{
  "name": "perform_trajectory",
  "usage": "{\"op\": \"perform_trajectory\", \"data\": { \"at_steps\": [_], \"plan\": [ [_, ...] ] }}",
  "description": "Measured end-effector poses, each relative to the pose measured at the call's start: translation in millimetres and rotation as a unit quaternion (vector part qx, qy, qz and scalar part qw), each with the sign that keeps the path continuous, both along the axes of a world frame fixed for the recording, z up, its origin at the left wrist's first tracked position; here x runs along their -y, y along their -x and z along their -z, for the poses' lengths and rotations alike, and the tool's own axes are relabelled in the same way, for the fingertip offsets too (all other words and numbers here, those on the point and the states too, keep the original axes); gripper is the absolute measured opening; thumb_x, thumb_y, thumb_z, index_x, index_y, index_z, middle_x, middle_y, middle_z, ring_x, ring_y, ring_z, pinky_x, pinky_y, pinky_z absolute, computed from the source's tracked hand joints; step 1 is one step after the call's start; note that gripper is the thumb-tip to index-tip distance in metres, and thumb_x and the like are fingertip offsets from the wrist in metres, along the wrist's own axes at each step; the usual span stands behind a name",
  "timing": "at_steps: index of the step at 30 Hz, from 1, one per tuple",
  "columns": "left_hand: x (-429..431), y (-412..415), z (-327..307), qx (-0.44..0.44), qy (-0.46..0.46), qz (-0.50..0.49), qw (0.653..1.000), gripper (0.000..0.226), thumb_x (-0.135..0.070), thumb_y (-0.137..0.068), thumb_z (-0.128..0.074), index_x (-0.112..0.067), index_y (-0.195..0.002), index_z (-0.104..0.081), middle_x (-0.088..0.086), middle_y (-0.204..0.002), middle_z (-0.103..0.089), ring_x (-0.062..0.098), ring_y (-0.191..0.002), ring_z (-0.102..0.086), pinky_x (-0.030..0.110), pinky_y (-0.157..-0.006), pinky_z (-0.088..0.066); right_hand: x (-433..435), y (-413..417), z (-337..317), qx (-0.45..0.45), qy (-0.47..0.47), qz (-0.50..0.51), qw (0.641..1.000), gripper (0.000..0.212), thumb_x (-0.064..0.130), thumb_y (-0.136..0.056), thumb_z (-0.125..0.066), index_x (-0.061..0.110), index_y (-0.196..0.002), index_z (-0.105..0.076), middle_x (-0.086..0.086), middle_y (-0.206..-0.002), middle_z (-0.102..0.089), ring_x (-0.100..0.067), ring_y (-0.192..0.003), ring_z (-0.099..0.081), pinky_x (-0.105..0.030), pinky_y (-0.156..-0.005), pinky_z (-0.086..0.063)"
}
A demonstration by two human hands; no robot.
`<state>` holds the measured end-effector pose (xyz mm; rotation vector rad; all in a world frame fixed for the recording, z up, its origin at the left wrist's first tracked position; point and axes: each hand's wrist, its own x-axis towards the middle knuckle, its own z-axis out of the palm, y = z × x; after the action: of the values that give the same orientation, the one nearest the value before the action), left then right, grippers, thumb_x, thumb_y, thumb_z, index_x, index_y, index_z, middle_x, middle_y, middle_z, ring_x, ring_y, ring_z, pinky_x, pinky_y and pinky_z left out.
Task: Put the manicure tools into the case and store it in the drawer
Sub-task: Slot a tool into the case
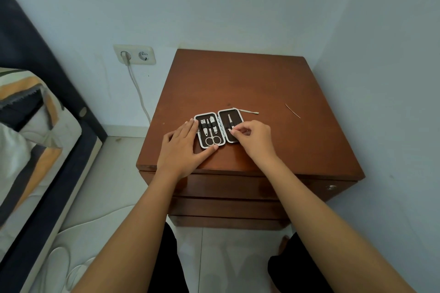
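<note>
Brown wood carries the scene: the manicure case [219, 128] lies open flat on the counter [250, 83], both halves facing up, near the front edge and above the closed drawers [228, 185].

I am in the loading step. The left half of the case already holds the scissors [212, 138] and what look like clippers under the elastic band; the right half holds one slim tool near its top. My left hand [183, 147] lies flat and spread beside the case, fingertips touching its left rim and thumb against its lower edge, pinning it in place. My right hand [254, 137] hovers over the right half, its grip pressed together at thumb and forefinger; it seems to be pinching a small tool or tucking one under the band, but what sits between the fingertips is too small to tell.

Two pieces remain outside: a thin metal tool [250, 112] just beside the top right corner of the case, and a fine needle-like pick [292, 110] well apart to the right.

My judgement: the task is roughly halfway through. The next move calls for seating the piece in hand, then reaching out for the two loose tools one by one, sliding each under its loop. Both are thin and lie flat on the wood, so lifting them will likely need a fingernail edge or a slide to the rim. After that come folding the case shut and opening a drawer, none of which has begun.
</note>
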<state>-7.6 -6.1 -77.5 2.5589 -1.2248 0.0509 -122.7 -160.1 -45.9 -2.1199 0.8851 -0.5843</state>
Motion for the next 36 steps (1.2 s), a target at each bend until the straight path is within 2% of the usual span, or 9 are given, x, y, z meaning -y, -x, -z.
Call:
{"op": "perform_trajectory", "data": {
  "at_steps": [3,5,7,12,15,19,24,30,36],
  "plan": [
    [0,0,0,0.001,0.003,-0.001,1.000,0.093,-0.080,-0.076,-0.020,-0.023,-0.149,-0.018,-0.004,-0.157,-0.020,0.010,-0.143,-0.018,0.033,-0.108,-0.016,-1,-1,0,-0.020,0.046,-0.015,0.999,0.009,0.018,-0.081,-0.068,0.011,-0.082,-0.074,-0.006,-0.077,-0.064,-0.006,-0.059,-0.052,-0.007,-0.059,-0.040],
    [0,0,0,0.001,0.006,0.000,1.000,0.094,-0.080,-0.075,-0.019,-0.023,-0.149,-0.019,-0.004,-0.157,-0.021,0.010,-0.142,-0.018,0.032,-0.107,-0.016,-4,-3,0,-0.030,0.069,-0.027,0.997,0.009,0.017,-0.082,-0.066,0.010,-0.083,-0.073,-0.011,-0.083,-0.063,-0.016,-0.067,-0.056,-0.026,-0.069,-0.048],
    [0,1,0,0.000,0.007,-0.001,1.000,0.095,-0.080,-0.074,-0.018,-0.022,-0.149,-0.019,-0.004,-0.157,-0.021,0.010,-0.143,-0.018,0.032,-0.107,-0.016,-7,-4,0,-0.042,0.095,-0.038,0.994,0.012,0.017,-0.084,-0.063,0.010,-0.084,-0.073,-0.011,-0.083,-0.058,-0.023,-0.073,-0.057,-0.034,-0.071,-0.048],
    [0,2,-1,-0.005,0.006,-0.001,1.000,0.095,-0.081,-0.074,-0.017,-0.023,-0.149,-0.018,-0.004,-0.157,-0.020,0.009,-0.143,-0.017,0.032,-0.108,-0.015,-15,5,1,-0.065,0.162,-0.096,0.980,0.022,0.016,-0.089,-0.054,0.002,-0.098,-0.069,-0.014,-0.093,-0.055,-0.026,-0.088,-0.054,-0.037,-0.077,-0.045],
    [0,1,-1,-0.008,0.004,0.000,1.000,0.095,-0.081,-0.074,-0.018,-0.023,-0.150,-0.017,-0.004,-0.157,-0.019,0.010,-0.143,-0.016,0.032,-0.109,-0.014,-16,16,3,-0.084,0.236,-0.105,0.962,0.029,0.021,-0.090,-0.053,0.008,-0.113,-0.063,-0.011,-0.102,-0.054,-0.026,-0.096,-0.051,-0.039,-0.079,-0.043],
    [0,2,-2,-0.005,0.004,0.000,1.000,0.097,-0.082,-0.073,-0.015,-0.023,-0.149,-0.017,-0.004,-0.157,-0.019,0.009,-0.143,-0.016,0.032,-0.109,-0.015,-17,32,10,-0.072,0.303,-0.112,0.944,0.025,0.026,-0.088,-0.052,0.013,-0.105,-0.066,-0.005,-0.097,-0.059,-0.023,-0.088,-0.055,-0.036,-0.074,-0.041],
    [0,1,-1,-0.006,0.005,-0.002,1.000,0.095,-0.081,-0.074,-0.017,-0.023,-0.149,-0.018,-0.004,-0.157,-0.020,0.010,-0.143,-0.018,0.033,-0.109,-0.016,-18,28,13,-0.106,0.328,-0.121,0.931,0.036,0.033,-0.088,-0.047,0.012,-0.115,-0.061,-0.005,-0.098,-0.059,-0.025,-0.091,-0.053,-0.039,-0.073,-0.047],
    [0,1,0,-0.007,0.010,-0.001,1.000,0.094,-0.080,-0.075,-0.019,-0.023,-0.149,-0.020,-0.004,-0.157,-0.021,0.009,-0.143,-0.018,0.032,-0.108,-0.016,-15,18,12,-0.162,0.328,-0.125,0.922,0.043,0.038,-0.092,-0.043,0.020,-0.131,-0.047,-0.005,-0.107,-0.051,-0.026,-0.099,-0.045,-0.038,-0.079,-0.039],
    [0,1,-1,-0.006,0.010,0.000,1.000,0.094,-0.080,-0.075,-0.018,-0.023,-0.149,-0.018,-0.004,-0.157,-0.020,0.009,-0.143,-0.017,0.032,-0.109,-0.014,0,21,9,-0.059,0.236,-0.081,0.966,0.034,0.031,-0.090,-0.048,0.019,-0.121,-0.055,-0.005,-0.104,-0.052,-0.022,-0.097,-0.049,-0.037,-0.079,-0.042]
  ]
}}
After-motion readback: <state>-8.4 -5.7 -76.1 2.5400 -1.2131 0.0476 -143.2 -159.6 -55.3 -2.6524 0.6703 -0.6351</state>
